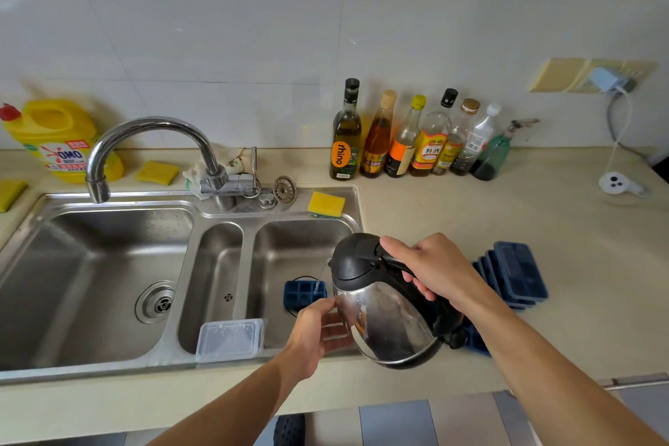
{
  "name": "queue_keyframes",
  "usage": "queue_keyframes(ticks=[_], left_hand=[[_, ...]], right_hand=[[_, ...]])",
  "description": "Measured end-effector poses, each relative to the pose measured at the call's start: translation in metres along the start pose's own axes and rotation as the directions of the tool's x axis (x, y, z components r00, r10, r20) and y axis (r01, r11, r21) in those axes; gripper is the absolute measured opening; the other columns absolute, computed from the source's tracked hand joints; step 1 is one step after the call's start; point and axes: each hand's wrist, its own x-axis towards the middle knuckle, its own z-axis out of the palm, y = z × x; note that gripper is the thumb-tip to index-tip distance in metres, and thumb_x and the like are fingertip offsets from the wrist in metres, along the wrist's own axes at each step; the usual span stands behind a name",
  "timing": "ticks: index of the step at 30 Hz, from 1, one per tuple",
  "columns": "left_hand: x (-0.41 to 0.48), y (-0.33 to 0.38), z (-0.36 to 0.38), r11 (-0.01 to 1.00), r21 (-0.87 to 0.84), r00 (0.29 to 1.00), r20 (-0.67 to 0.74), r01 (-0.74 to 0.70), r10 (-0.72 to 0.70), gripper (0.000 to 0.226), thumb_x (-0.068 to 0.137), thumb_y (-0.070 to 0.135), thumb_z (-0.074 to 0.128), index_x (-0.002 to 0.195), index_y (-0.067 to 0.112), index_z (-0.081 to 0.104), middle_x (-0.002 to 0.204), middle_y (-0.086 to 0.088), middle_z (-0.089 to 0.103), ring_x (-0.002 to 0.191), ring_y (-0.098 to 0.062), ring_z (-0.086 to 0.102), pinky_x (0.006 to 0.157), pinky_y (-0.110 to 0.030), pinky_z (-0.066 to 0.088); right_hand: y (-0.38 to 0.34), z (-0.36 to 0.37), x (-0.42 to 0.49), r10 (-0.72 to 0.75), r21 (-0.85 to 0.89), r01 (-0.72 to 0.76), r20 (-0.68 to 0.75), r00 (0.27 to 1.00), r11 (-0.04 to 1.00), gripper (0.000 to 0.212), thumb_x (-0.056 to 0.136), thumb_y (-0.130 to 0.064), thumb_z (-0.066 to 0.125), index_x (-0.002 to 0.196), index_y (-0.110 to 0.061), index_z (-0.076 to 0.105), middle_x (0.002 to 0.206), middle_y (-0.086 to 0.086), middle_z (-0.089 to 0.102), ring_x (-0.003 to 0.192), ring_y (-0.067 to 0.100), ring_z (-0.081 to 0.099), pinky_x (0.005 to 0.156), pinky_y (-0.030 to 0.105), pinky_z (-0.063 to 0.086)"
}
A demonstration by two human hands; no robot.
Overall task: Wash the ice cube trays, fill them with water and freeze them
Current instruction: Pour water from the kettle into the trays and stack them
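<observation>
My right hand (440, 270) grips the black handle of a steel kettle (385, 315), tilted left over the right sink basin (300, 246). A thin stream of water runs from its spout onto a dark blue ice cube tray (302, 293). My left hand (318, 331) holds that tray by its near edge, just left of the kettle's body. A stack of several more blue trays (517, 273) lies on the counter to the right of the kettle. Another blue tray (476, 340) shows partly behind the kettle's base.
A clear plastic container (230, 338) rests on the sink's front rim. The faucet (144, 148) points over the left basin. Yellow sponges, a yellow detergent jug (59, 139) and a row of bottles (409, 136) line the back of the counter. A white cable and plug (615, 183) lie far right.
</observation>
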Motion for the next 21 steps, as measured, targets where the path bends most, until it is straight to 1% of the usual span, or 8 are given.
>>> queue_keyframes(ticks=[6, 11, 15, 17, 20, 21], left_hand=[[0.003, 0.003, 0.0, 1.0, 0.0, 1.0, -0.002, 0.002, -0.002, 0.033, 0.105, 0.027, 0.048, 0.111, 0.008, 0.074, 0.106, -0.017, 0.077, 0.095, -0.032, 0.076, 0.074, -0.038, 0.061], [0.006, 0.006, 0.0, 1.0, -0.02, 1.0, -0.009, 0.018, -0.018, 0.034, 0.105, 0.026, 0.047, 0.106, 0.008, 0.076, 0.105, -0.019, 0.077, 0.091, -0.033, 0.077, 0.068, -0.036, 0.062], [0.008, 0.009, -0.001, 1.0, -0.019, 1.0, -0.007, 0.016, -0.016, 0.034, 0.104, 0.026, 0.049, 0.104, 0.007, 0.077, 0.106, -0.019, 0.076, 0.092, -0.033, 0.076, 0.07, -0.038, 0.062], [0.009, 0.009, -0.002, 1.0, -0.022, 1.0, -0.011, 0.014, -0.014, 0.035, 0.105, 0.026, 0.048, 0.101, 0.009, 0.078, 0.106, -0.019, 0.077, 0.092, -0.033, 0.076, 0.069, -0.037, 0.062], [0.008, 0.009, -0.002, 1.0, -0.021, 1.0, -0.008, 0.012, -0.012, 0.041, 0.105, 0.026, 0.046, 0.089, 0.013, 0.082, 0.104, -0.019, 0.077, 0.089, -0.031, 0.077, 0.068, -0.036, 0.062], [0.007, 0.009, -0.002, 1.0, -0.02, 1.0, -0.008, 0.014, -0.014, 0.042, 0.106, 0.026, 0.046, 0.089, 0.013, 0.082, 0.104, -0.019, 0.077, 0.089, -0.031, 0.077, 0.067, -0.035, 0.062]], right_hand=[[-0.003, 0.0, 0.004, 0.003, -0.002, -0.003, -0.002, 1.0, 1.0, 0.065, 0.093, -0.061, 0.061, 0.057, -0.008, 0.06, 0.038, -0.004, 0.052, 0.032, 0.01, 0.045, 0.052, 0.026, 0.047], [-0.004, 0.0, 0.008, 0.004, -0.008, -0.004, -0.004, 1.0, 1.0, 0.065, 0.094, -0.061, 0.06, 0.058, -0.008, 0.06, 0.037, -0.005, 0.052, 0.032, 0.01, 0.045, 0.05, 0.024, 0.047], [-0.005, 0.001, 0.01, 0.007, -0.01, -0.007, 0.004, 1.0, 1.0, 0.066, 0.093, -0.063, 0.059, 0.06, -0.006, 0.06, 0.038, -0.004, 0.052, 0.033, 0.011, 0.044, 0.05, 0.024, 0.046], [-0.005, 0.002, 0.012, 0.007, -0.013, -0.006, 0.007, 1.0, 1.0, 0.066, 0.093, -0.064, 0.059, 0.061, -0.006, 0.061, 0.037, -0.004, 0.052, 0.033, 0.011, 0.044, 0.051, 0.024, 0.047], [-0.006, 0.002, 0.012, 0.004, -0.02, -0.004, 0.007, 1.0, 1.0, 0.067, 0.093, -0.065, 0.059, 0.061, -0.006, 0.061, 0.038, -0.004, 0.052, 0.034, 0.012, 0.045, 0.053, 0.026, 0.048], [-0.006, 0.002, 0.013, 0.005, -0.021, -0.005, 0.007, 1.0, 1.0, 0.067, 0.093, -0.065, 0.059, 0.061, -0.006, 0.062, 0.038, -0.004, 0.052, 0.034, 0.012, 0.045, 0.054, 0.026, 0.048]])
